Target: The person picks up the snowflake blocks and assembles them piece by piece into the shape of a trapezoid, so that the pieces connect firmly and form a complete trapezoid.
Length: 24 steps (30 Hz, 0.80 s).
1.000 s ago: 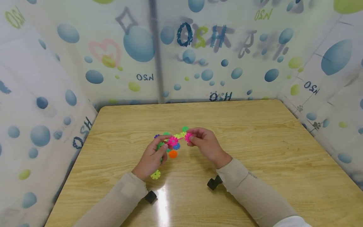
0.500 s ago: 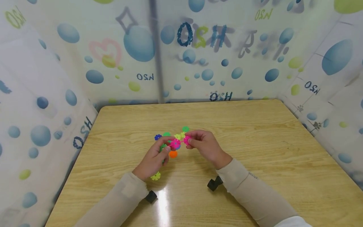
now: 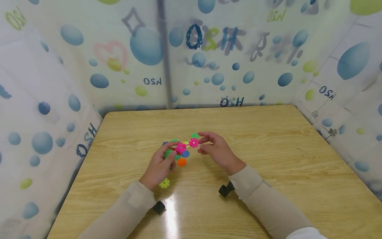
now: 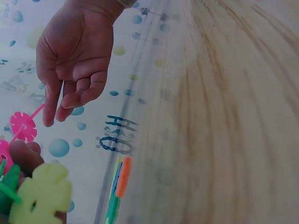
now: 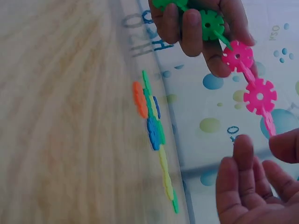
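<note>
My left hand grips a chain of interlocking plastic snowflake discs. Pink discs, some seen edge-on, stick out from its fingertips toward the right hand. Green discs lie within the grip, and a yellow disc hangs at the chain's other end. My right hand holds nothing; its fingers are loosely bent and parted, with fingertips right at the last pink disc. In the right wrist view that thumb is close to the chain's pink end.
Loose discs lie on the wooden table beneath and behind the hands: an orange one, a blue one, a green one and several others. Patterned curtains stand around the table's back and sides.
My right hand has let go of the pink end disc and drawn slightly right, its fingers parting. The left hand keeps its grip; the chain tipped down slightly, then back up.
</note>
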{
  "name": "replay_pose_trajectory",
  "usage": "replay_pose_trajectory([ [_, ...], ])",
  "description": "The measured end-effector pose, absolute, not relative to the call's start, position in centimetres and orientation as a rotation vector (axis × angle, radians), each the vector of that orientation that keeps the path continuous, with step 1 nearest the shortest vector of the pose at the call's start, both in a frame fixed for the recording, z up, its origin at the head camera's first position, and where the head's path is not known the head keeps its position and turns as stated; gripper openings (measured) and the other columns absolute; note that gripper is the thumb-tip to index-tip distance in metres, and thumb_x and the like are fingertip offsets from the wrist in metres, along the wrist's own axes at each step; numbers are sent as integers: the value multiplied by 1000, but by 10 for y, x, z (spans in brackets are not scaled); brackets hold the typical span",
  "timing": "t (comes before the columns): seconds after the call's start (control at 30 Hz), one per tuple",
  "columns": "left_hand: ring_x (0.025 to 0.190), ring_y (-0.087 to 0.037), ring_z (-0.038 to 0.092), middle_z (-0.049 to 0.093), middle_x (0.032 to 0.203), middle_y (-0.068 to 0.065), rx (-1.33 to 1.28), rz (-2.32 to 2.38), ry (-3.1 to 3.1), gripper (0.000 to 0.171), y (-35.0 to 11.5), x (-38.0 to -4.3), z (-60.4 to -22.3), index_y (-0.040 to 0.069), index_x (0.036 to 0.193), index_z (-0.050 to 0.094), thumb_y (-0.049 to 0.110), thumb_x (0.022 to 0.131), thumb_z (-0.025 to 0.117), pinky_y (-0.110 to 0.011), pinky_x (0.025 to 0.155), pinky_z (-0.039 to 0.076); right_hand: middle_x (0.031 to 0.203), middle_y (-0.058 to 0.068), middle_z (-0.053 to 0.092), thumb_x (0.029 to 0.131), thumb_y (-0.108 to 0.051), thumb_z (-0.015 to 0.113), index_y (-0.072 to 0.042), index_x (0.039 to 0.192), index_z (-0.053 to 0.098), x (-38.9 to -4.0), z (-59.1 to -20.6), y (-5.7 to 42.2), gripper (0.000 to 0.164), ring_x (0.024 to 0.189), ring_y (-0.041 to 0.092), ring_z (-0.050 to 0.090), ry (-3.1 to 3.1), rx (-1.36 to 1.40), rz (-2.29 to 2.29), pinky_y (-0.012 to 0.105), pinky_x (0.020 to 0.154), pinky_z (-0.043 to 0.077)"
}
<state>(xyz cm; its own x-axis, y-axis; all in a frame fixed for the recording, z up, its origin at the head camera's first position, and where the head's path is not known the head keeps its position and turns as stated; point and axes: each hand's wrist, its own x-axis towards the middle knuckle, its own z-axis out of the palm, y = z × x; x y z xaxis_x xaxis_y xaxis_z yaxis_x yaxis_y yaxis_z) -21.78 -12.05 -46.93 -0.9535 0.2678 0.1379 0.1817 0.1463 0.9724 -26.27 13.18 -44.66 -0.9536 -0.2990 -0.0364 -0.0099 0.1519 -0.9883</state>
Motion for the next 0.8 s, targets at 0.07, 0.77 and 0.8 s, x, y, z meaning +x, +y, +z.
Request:
replay_pose_trajectory([
  [0.07,64,-30,55,64,99,-24,430,1970,2327,35,-120,-219,-470,21,148,55,22,114,48,-29,56,48,135,20,59,105,-3,59,-6,153,50,-269,-447,135,50,104,34,74,2228,-254,-1865,36,93,62],
  [0.77,67,-22,52,56,109,-29,258,2045,2255,33,-121,-216,-466,31,146,55,29,114,47,-26,54,42,175,-1,22,105,-9,51,-21,168,22,-308,-468,146,71,66,20,50,2090,-404,-1397,28,69,50],
  [0.8,67,-22,52,56,107,-28,257,2050,2250,33,-121,-217,-466,31,146,55,29,114,47,-26,54,42,175,-1,22,105,-10,52,-21,168,22,-308,-466,145,71,65,22,47,2114,-393,-1367,29,69,49],
])
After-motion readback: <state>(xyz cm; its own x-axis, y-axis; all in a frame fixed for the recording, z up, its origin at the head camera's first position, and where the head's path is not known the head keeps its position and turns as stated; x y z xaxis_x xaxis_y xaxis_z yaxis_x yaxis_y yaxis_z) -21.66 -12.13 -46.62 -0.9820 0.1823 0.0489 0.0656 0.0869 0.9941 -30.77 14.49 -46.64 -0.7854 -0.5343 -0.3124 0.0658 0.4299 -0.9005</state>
